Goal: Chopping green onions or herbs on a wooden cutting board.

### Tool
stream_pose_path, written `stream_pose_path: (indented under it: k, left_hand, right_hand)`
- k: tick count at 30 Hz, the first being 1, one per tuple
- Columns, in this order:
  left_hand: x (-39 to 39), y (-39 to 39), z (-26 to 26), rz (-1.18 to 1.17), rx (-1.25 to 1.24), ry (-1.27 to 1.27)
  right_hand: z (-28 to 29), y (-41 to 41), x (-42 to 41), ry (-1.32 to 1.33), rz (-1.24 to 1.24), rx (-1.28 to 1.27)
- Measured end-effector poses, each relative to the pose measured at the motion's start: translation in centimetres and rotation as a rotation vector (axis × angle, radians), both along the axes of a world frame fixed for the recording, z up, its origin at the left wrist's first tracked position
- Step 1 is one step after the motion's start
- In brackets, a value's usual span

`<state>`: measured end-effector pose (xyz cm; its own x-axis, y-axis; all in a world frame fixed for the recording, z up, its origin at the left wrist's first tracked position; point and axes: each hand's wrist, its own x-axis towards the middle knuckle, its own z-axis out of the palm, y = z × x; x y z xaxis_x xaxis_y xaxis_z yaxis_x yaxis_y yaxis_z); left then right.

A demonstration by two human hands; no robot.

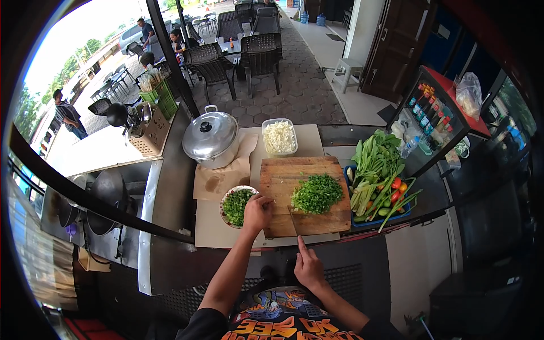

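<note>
My right hand (309, 264) grips a kitchen knife (293, 221), its blade over the near part of a wooden cutting board (276, 174). A heap of chopped green leaves (318, 193) lies on the board, just beyond the knife tip. My left hand (258, 212) is between the board's left edge and a patterned bowl (222, 208) of chopped greens (236, 207). Its fingers are curled, with a small pale bit at the fingertips; whether they pinch it I cannot tell. Behind the board stands a plastic container (265, 142) of shredded pale vegetable, perhaps cabbage (279, 137).
A lidded metal pot (211, 138) stands at the back left. Right of the board, a blue tray (403, 216) holds leafy greens (376, 159), tomatoes (396, 183) and other vegetables. Farther right is a glass-sided case (429, 114) with bottles. Woks (108, 191) sit at left; several people are beyond.
</note>
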<state>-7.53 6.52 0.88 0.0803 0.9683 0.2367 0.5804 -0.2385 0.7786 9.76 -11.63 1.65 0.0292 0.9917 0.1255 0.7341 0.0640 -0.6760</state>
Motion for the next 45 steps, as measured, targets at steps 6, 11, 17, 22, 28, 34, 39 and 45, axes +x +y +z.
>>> stream_pose_path:
  k: [6,11,17,22,28,34,39,45]
  left_hand:
    - [0.1,-0.1,-0.1,-0.033,0.091,0.073]
    - [0.4,0.1,-0.3,-0.048,0.180,0.090]
    - [0.6,0.2,-0.4,-0.057,0.118,0.102]
    - [0.9,0.1,-0.3,-0.044,0.142,0.186]
    - [1.0,0.2,-0.1,-0.045,0.138,0.187]
    - [1.1,0.1,-0.1,-0.030,0.122,0.211]
    - [0.9,0.2,-0.7,-0.011,0.096,0.132]
    - [0.5,0.3,-0.8,-0.064,0.117,0.090]
  right_hand:
    - [1.3,2.9,-1.3,0.084,-0.006,-0.010]
    - [2.9,5.1,-2.6,-0.055,0.048,-0.185]
    - [3.6,6.0,-3.2,-0.140,0.080,-0.250]
    - [3.2,6.1,-3.4,-0.170,0.098,-0.249]
    - [2.8,6.5,-3.3,-0.185,0.105,-0.237]
    - [1.1,3.5,-2.7,-0.181,0.106,-0.144]
    - [3.7,-0.7,-1.1,-0.154,0.117,-0.207]
    - [4.2,1.3,-0.6,-0.046,0.045,-0.144]
